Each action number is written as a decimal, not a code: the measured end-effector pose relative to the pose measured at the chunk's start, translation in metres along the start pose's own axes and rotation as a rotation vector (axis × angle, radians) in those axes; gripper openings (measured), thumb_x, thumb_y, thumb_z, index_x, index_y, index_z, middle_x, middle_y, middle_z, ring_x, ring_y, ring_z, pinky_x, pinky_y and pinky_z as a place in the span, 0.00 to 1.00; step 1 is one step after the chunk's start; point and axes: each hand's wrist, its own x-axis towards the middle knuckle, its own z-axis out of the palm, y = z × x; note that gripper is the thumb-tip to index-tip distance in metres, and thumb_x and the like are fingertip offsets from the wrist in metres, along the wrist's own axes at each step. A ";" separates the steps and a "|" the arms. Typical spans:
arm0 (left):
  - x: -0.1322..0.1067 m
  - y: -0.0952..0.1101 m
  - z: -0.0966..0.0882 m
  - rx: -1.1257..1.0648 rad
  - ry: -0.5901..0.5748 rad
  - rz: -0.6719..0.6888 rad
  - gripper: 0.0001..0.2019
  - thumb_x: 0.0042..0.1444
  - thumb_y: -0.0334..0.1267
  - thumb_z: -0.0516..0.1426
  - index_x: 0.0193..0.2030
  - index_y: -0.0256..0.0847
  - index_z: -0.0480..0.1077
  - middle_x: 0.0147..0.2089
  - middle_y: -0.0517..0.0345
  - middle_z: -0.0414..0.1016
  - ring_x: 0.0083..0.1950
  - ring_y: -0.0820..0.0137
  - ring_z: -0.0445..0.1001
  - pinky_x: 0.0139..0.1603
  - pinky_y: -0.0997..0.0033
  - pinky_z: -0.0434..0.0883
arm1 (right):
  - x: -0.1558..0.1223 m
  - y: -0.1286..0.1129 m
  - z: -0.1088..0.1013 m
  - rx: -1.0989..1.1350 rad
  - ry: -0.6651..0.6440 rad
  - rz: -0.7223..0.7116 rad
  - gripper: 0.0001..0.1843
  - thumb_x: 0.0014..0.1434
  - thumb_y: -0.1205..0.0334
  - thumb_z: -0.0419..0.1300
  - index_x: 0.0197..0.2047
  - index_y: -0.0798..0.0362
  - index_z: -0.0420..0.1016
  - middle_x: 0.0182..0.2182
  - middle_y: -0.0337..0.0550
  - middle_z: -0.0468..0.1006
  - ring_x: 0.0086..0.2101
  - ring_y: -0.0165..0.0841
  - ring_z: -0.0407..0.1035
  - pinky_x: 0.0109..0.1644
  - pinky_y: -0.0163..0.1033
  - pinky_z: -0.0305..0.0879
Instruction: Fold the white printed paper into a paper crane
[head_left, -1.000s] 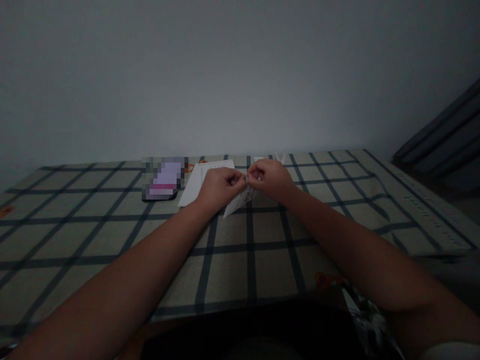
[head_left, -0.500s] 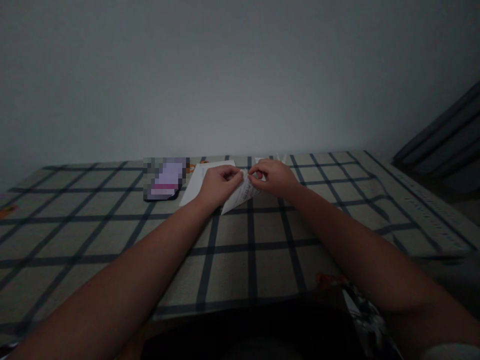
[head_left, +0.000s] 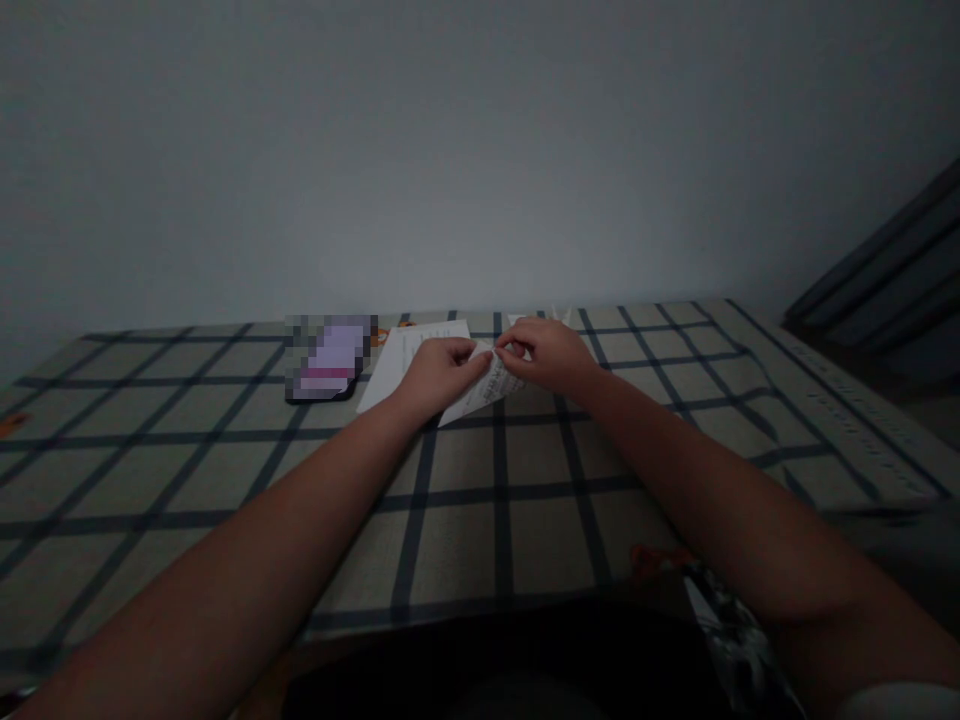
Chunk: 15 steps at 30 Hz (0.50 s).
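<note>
A folded sheet of printed paper [head_left: 487,388] is held between my two hands, just above or on the checked cloth; I cannot tell which. Its pointed corner sticks out toward me, below the left hand. My left hand [head_left: 444,372] grips the paper's left part, with the thumb lying on top. On the other side, my right hand [head_left: 551,350] pinches the upper edge between thumb and forefinger. The two hands' fingertips nearly meet. Under and behind the left hand lies a flat white printed sheet [head_left: 390,365].
A phone [head_left: 330,360] with a blurred, lit screen lies left of the sheets. White pointed paper [head_left: 561,314] shows behind my right hand. The checked tablecloth [head_left: 465,520] covers the table up to a plain wall [head_left: 480,150]. Dark folded fabric [head_left: 892,270] stands at the right.
My left hand has shifted slightly, its thumb now lying flatter along the paper. The paper's near corner has moved a little left. My right hand keeps its pinch.
</note>
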 end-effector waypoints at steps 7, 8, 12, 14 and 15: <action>-0.002 0.001 0.002 0.080 0.012 0.059 0.18 0.58 0.47 0.55 0.25 0.37 0.74 0.21 0.63 0.64 0.25 0.73 0.62 0.27 0.71 0.54 | -0.001 -0.006 0.000 -0.066 0.029 0.014 0.10 0.59 0.60 0.58 0.37 0.54 0.80 0.31 0.42 0.75 0.33 0.32 0.64 0.38 0.38 0.53; -0.002 0.000 0.002 0.081 0.013 0.060 0.17 0.58 0.47 0.55 0.26 0.37 0.74 0.21 0.62 0.66 0.25 0.73 0.62 0.27 0.71 0.54 | -0.001 -0.007 0.000 -0.066 0.025 0.017 0.10 0.58 0.60 0.58 0.37 0.54 0.80 0.31 0.42 0.75 0.33 0.32 0.64 0.37 0.38 0.53; -0.002 -0.001 0.004 0.100 0.015 0.059 0.17 0.58 0.47 0.55 0.26 0.37 0.75 0.21 0.61 0.67 0.25 0.73 0.62 0.27 0.71 0.54 | -0.002 -0.009 0.001 -0.077 0.015 0.006 0.10 0.58 0.59 0.58 0.37 0.54 0.79 0.32 0.42 0.76 0.34 0.32 0.65 0.37 0.37 0.53; -0.002 -0.001 0.003 0.124 0.015 0.074 0.17 0.58 0.46 0.55 0.25 0.37 0.74 0.21 0.61 0.66 0.25 0.73 0.62 0.27 0.70 0.53 | -0.002 -0.010 0.002 -0.095 0.028 -0.004 0.10 0.59 0.59 0.58 0.37 0.54 0.79 0.32 0.42 0.76 0.34 0.32 0.65 0.38 0.37 0.52; -0.002 0.000 0.003 0.137 0.015 0.085 0.17 0.58 0.46 0.55 0.24 0.37 0.73 0.20 0.62 0.65 0.25 0.73 0.61 0.27 0.70 0.52 | -0.003 -0.010 0.002 -0.103 0.037 -0.008 0.10 0.59 0.59 0.58 0.36 0.54 0.79 0.32 0.42 0.76 0.34 0.32 0.65 0.38 0.37 0.52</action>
